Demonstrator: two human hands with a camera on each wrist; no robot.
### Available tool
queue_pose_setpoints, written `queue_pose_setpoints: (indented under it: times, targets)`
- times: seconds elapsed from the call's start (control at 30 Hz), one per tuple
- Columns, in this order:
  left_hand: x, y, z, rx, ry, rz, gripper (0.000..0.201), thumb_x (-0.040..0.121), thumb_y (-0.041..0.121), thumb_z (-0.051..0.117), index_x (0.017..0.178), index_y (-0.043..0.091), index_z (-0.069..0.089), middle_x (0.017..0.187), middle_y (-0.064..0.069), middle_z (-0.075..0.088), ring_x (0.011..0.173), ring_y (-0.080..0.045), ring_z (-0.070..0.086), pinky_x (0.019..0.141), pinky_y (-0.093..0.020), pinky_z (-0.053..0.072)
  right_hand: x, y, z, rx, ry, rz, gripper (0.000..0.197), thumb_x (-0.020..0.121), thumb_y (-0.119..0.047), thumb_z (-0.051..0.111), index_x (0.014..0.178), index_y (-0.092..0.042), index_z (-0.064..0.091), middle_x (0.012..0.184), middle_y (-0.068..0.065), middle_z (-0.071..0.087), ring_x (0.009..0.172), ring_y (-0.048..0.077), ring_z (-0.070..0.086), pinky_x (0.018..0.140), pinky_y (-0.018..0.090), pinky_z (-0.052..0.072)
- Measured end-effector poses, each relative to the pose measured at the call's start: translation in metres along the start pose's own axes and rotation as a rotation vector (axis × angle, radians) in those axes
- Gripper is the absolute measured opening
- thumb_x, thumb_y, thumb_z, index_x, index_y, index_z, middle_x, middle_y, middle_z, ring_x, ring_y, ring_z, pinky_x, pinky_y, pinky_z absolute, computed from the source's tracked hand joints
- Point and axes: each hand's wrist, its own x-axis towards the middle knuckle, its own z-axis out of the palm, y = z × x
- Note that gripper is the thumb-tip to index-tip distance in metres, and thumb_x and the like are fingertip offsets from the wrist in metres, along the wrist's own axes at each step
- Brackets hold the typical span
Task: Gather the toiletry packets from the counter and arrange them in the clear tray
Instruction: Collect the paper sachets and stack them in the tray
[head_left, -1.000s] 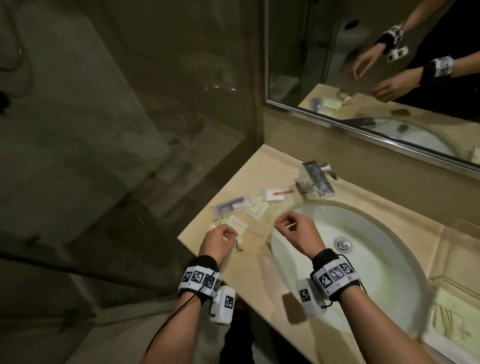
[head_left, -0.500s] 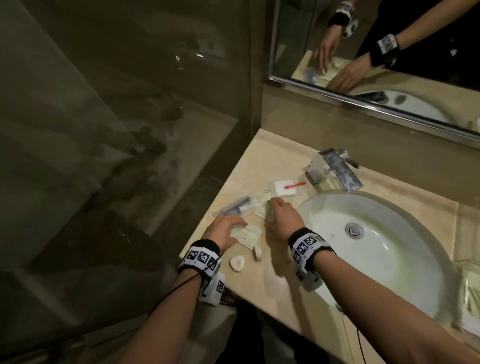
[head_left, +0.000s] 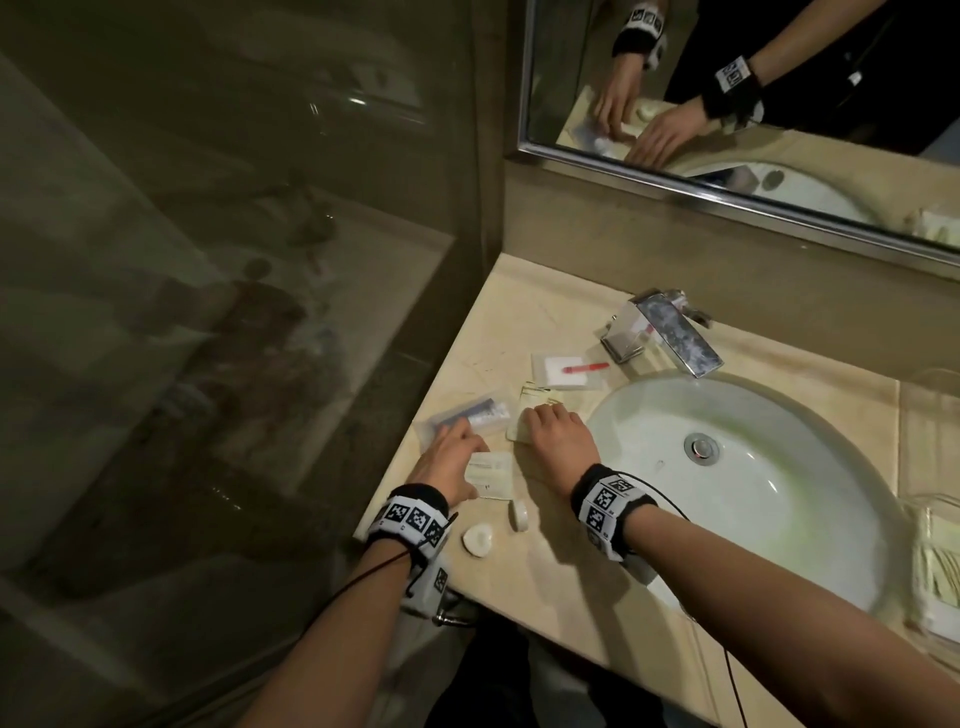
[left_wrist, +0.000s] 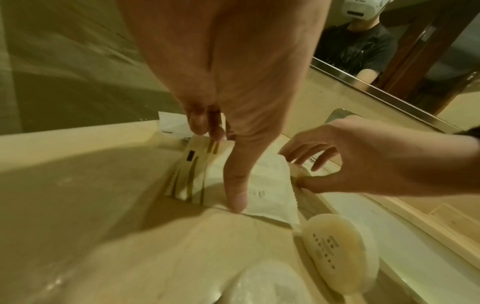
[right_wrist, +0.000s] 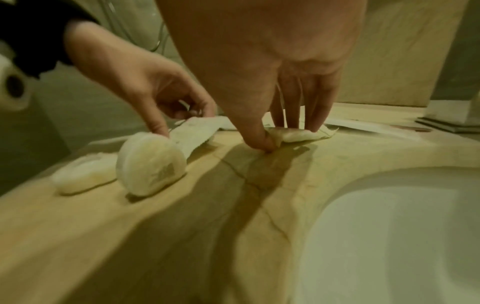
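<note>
Several toiletry packets lie on the beige counter (head_left: 519, 322) left of the sink. My left hand (head_left: 462, 441) pinches a white packet (head_left: 491, 475) between thumb and fingers; in the left wrist view the thumb (left_wrist: 237, 197) presses its near edge (left_wrist: 270, 185). My right hand (head_left: 540, 421) pinches a cream packet (head_left: 517, 431), thumb and fingers closed on it (right_wrist: 298, 133) in the right wrist view. A clear packet with a blue item (head_left: 472, 413) lies by the left fingertips. Farther back lies a packet with a red item (head_left: 566, 370). The clear tray (head_left: 930, 519) stands at the far right.
Two round white soaps (head_left: 478, 540) (head_left: 519, 515) sit near the counter's front edge. The chrome faucet (head_left: 665, 332) stands behind the white basin (head_left: 779, 493). A glass partition (head_left: 234, 312) bounds the counter's left side and a mirror (head_left: 727, 104) hangs above it.
My right hand moved left from the basin rim onto the cream packet. My left hand slid forward over the white packet toward the clear one. The head view shifted closer.
</note>
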Motion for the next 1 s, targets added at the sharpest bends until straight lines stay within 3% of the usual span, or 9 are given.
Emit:
queue_pose_setpoints:
  times: [0.17,0.3,0.4,0.57,0.67,0.73,0.8,0.9,1.0]
  targets:
    - [-0.003,-0.002,-0.006,-0.044,0.068,-0.057,0.036,0.075,0.019,0.078,0.106,0.019,0.060,0.122,0.003,0.049,0.116,-0.014,0.046,0.099,-0.027,0.041,-0.001,0.005,0.002,-0.013,0.019,-0.014,0.034,0.050,-0.005,0.086,0.075,-0.008,0.063,0.069,0.009,0.063,0.062,0.028,0.062,0.048,0.032,0.049]
    - [-0.009,0.000,-0.015,-0.150,0.138,-0.139,0.019,0.079,0.022,0.074,0.092,0.021,0.061,0.110,-0.001,0.060,0.100,-0.017,0.058,0.080,-0.025,0.042,-0.008,0.014,-0.013,0.122,0.021,-0.016,0.021,0.079,-0.016,0.071,0.098,-0.010,0.062,0.092,0.008,0.065,0.085,0.030,0.062,0.067,0.037,0.049]
    - [-0.011,0.009,-0.027,-0.290,0.194,-0.182,0.021,0.081,0.019,0.072,0.100,0.014,0.065,0.108,-0.005,0.066,0.100,-0.020,0.062,0.086,-0.029,0.049,-0.020,0.028,-0.028,0.388,0.119,0.024,0.021,0.090,-0.017,0.057,0.109,-0.010,0.061,0.099,0.008,0.066,0.090,0.029,0.062,0.074,0.035,0.048]
    - [-0.008,0.039,-0.042,-0.512,0.138,-0.162,0.035,0.088,0.024,0.064,0.119,0.010,0.055,0.120,-0.010,0.066,0.111,-0.022,0.061,0.098,-0.039,0.050,-0.046,0.058,-0.055,0.828,0.364,0.254,0.021,0.093,-0.015,0.058,0.113,-0.011,0.062,0.088,0.004,0.068,0.072,0.022,0.065,0.069,0.031,0.056]
    - [-0.008,0.075,-0.048,-0.710,0.045,-0.134,0.043,0.094,0.028,0.056,0.130,0.005,0.047,0.114,-0.022,0.063,0.094,-0.017,0.066,0.074,-0.018,0.052,-0.060,0.081,-0.076,0.938,0.423,0.346,0.029,0.092,-0.014,0.063,0.120,-0.006,0.062,0.090,0.004,0.067,0.066,0.017,0.064,0.062,0.012,0.045]
    - [-0.010,0.106,-0.052,-0.826,0.013,-0.112,0.045,0.096,0.034,0.053,0.130,0.005,0.049,0.104,-0.018,0.065,0.068,-0.002,0.061,0.054,-0.008,0.044,-0.070,0.100,-0.084,0.987,0.451,0.372,0.029,0.091,-0.015,0.064,0.119,-0.007,0.064,0.092,0.003,0.069,0.065,-0.002,0.062,0.061,0.003,0.043]
    - [-0.011,0.138,-0.053,-0.906,-0.040,-0.077,0.044,0.094,0.042,0.053,0.126,0.011,0.053,0.095,-0.007,0.070,0.063,0.003,0.063,0.050,-0.008,0.043,-0.083,0.122,-0.091,1.040,0.476,0.402,0.027,0.091,-0.013,0.063,0.117,-0.007,0.065,0.082,-0.003,0.067,0.060,-0.011,0.060,0.059,0.000,0.042]
    - [-0.011,0.189,-0.047,-0.952,-0.096,-0.024,0.040,0.092,0.043,0.057,0.124,0.020,0.054,0.092,0.003,0.067,0.061,0.006,0.063,0.051,-0.010,0.044,-0.112,0.159,-0.099,1.083,0.527,0.466,0.023,0.090,-0.014,0.063,0.112,-0.009,0.065,0.075,-0.003,0.067,0.064,-0.004,0.066,0.061,0.008,0.047]
    - [-0.004,0.231,-0.031,-0.892,-0.122,0.074,0.054,0.087,0.048,0.062,0.132,0.021,0.052,0.092,-0.001,0.060,0.073,-0.010,0.053,0.060,-0.021,0.040,-0.148,0.200,-0.099,1.138,0.560,0.523,0.020,0.090,-0.016,0.063,0.110,-0.017,0.065,0.085,0.003,0.072,0.076,0.018,0.072,0.074,0.037,0.060]
